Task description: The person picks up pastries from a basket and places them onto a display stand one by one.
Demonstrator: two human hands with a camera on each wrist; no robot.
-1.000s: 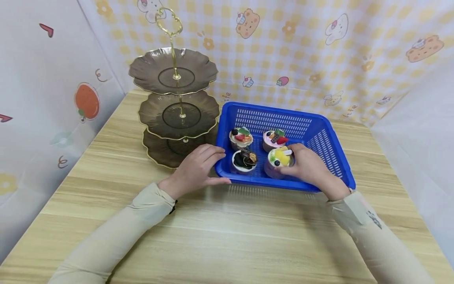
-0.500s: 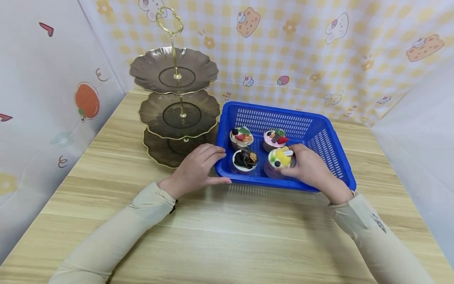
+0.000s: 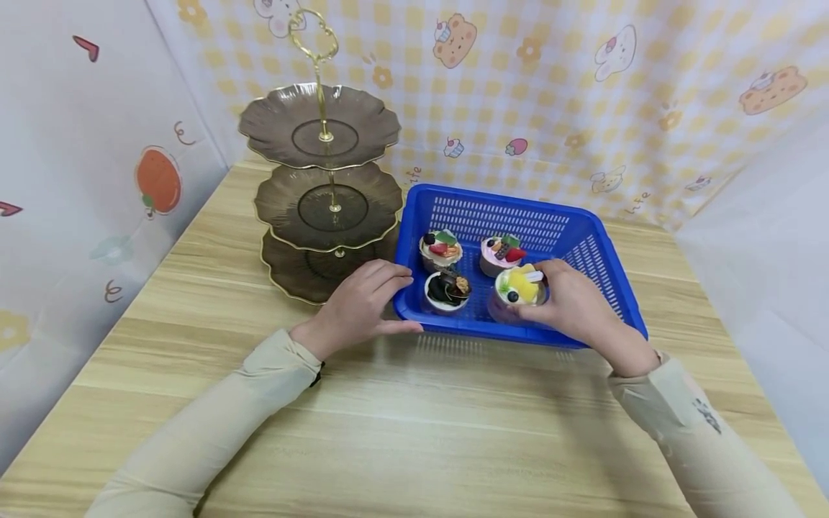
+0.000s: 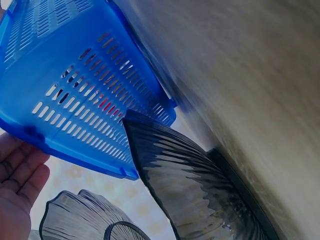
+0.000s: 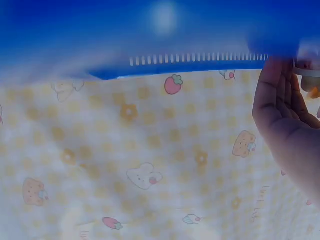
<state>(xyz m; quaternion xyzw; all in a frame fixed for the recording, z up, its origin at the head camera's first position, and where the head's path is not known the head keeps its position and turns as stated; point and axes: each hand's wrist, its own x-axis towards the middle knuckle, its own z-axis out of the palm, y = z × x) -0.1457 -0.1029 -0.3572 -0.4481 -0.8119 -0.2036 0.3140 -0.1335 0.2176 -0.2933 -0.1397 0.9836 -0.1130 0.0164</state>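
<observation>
My right hand (image 3: pixel 575 302) grips a cupcake (image 3: pixel 518 288) topped with yellow fruit and a blueberry, thumb on its near side and fingers behind it. That cupcake is inside a blue plastic basket (image 3: pixel 469 332), near the front wall, slightly tilted. My left hand (image 3: pixel 360 305) rests at the basket's front left corner, fingers over the left rim and thumb stretched along the front. In the left wrist view its straight fingers (image 4: pixel 29 167) touch the rim. Also in the basket are a chocolate-topped cupcake (image 3: pixel 447 291), a strawberry-topped cupcake (image 3: pixel 440 250) and a pink-cream cupcake (image 3: pixel 501 255).
Left of the basket stands a three-tier cake stand (image 3: pixel 327 205) with dark scalloped plates and a gold handle, its lower plates close to the basket's left side. Both are on a wooden table (image 3: pixel 401 432). A patterned curtain (image 3: pixel 550 86) hangs behind.
My right hand has shifted slightly right and up, and the yellow-fruit cupcake has moved with it. The left hand stays at the basket's corner.
</observation>
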